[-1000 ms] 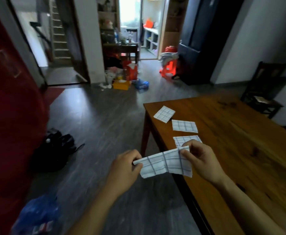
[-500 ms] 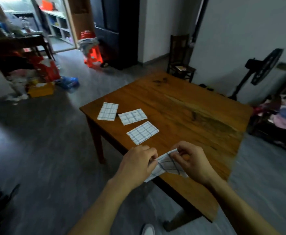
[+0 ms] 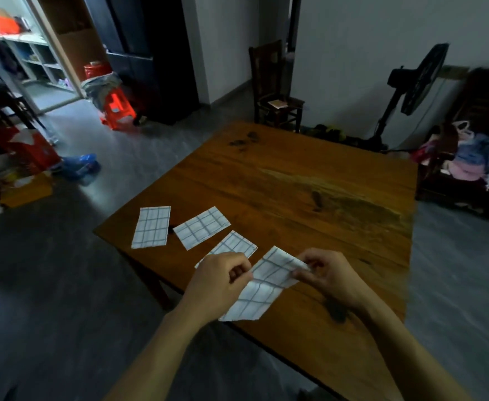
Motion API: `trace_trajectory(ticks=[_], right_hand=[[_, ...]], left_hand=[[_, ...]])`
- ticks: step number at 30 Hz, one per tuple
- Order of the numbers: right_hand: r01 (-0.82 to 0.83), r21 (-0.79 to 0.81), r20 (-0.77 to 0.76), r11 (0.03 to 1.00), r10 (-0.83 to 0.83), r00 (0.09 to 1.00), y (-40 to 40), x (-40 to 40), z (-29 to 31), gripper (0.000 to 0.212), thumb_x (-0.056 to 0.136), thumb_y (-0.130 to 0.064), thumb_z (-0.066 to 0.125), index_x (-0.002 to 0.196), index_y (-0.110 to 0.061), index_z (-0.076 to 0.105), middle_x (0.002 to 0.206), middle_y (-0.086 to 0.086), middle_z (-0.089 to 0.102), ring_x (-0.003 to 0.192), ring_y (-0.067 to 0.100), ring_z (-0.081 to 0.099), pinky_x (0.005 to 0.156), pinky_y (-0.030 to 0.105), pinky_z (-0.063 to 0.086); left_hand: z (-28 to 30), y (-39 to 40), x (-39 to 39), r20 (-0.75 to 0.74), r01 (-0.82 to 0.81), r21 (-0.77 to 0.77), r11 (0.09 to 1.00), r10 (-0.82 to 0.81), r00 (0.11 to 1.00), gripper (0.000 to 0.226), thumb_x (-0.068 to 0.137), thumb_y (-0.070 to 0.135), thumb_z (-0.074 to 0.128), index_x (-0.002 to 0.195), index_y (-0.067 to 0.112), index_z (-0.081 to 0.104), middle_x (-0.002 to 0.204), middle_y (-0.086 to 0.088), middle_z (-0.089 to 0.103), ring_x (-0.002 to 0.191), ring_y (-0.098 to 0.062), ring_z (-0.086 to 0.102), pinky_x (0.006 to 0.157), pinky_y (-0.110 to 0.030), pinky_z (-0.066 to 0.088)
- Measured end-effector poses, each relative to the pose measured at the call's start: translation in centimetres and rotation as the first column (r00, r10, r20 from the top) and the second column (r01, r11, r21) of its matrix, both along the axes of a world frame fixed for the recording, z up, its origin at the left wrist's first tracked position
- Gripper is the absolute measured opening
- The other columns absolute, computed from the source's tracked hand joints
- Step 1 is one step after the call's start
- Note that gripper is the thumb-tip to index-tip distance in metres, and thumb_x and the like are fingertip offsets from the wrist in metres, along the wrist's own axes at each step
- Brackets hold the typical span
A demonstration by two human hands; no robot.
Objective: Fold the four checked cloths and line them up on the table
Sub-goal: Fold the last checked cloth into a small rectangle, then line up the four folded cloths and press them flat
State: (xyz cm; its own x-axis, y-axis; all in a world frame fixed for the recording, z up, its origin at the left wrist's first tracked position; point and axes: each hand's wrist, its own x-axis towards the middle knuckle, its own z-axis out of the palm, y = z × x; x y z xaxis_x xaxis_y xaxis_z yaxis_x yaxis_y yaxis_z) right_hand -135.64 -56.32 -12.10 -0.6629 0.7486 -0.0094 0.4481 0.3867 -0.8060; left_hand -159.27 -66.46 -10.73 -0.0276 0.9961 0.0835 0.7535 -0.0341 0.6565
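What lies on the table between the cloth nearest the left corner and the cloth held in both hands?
In the head view, two folded checked cloths: the middle one and another partly hidden behind the left hand. They lie between the corner cloth and the held cloth.

Dim room (image 3: 353, 39), grey floor (image 3: 49, 285).

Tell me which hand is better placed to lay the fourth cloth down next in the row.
Probably the right hand. It pinches the held cloth over bare table, beside the nearest folded cloth. The left hand grips the other edge but covers that folded cloth's near corner.
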Motion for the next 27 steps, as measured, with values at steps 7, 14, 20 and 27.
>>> trace_trajectory(ticks=[7,14,20,27], right_hand=[[0.343,-0.108,-0.149,0.933,-0.356,0.922,0.6,-1.6,-2.7,0.010,0.094,-0.014,0.062,0.087,-0.018,0.068,0.084,0.001,0.067,0.075,0.012,0.064,0.065,0.023,0.051],[0.617,-0.195,-0.024,0.762,-0.633,0.774,-1.4,-4.4,-5.1,0.019,0.095,-0.018,0.062,0.079,-0.007,0.061,0.059,-0.007,0.055,0.054,0.008,0.048,0.050,0.026,0.039],[0.748,-0.245,0.037,0.617,-0.765,0.643,-1.2,-5.9,-7.2,0.016,0.093,-0.022,0.066,0.082,-0.012,0.066,0.075,0.013,0.066,0.063,0.021,0.061,0.059,0.040,0.051],[0.802,-0.225,0.154,0.553,-0.793,0.590,1.9,-7.0,-11.0,0.009,0.095,-0.020,0.063,0.087,-0.016,0.063,0.072,0.004,0.063,0.058,0.007,0.059,0.051,0.023,0.049]], left_hand=[[-3.7,5.1,-3.2,0.201,0.109,-0.072,0.991,-0.092,0.975,0.003,0.091,0.028,0.067,0.088,0.030,0.068,0.083,0.017,0.067,0.085,0.003,0.061,0.068,-0.012,0.048],[-7.5,8.5,-5.7,0.172,0.354,-0.119,0.927,-0.332,0.927,0.005,0.094,0.030,0.062,0.096,0.030,0.067,0.087,0.014,0.065,0.084,0.001,0.061,0.078,-0.023,0.055],[-9.7,10.7,-6.7,0.232,0.403,-0.214,0.890,-0.354,0.906,0.002,0.093,0.029,0.063,0.092,0.028,0.065,0.086,0.011,0.064,0.083,-0.002,0.060,0.079,-0.027,0.055],[-13.4,12.8,-6.3,0.225,0.292,-0.367,0.883,-0.221,0.949,0.004,0.093,0.028,0.064,0.095,0.027,0.067,0.091,0.012,0.066,0.087,0.001,0.060,0.076,-0.018,0.050]])
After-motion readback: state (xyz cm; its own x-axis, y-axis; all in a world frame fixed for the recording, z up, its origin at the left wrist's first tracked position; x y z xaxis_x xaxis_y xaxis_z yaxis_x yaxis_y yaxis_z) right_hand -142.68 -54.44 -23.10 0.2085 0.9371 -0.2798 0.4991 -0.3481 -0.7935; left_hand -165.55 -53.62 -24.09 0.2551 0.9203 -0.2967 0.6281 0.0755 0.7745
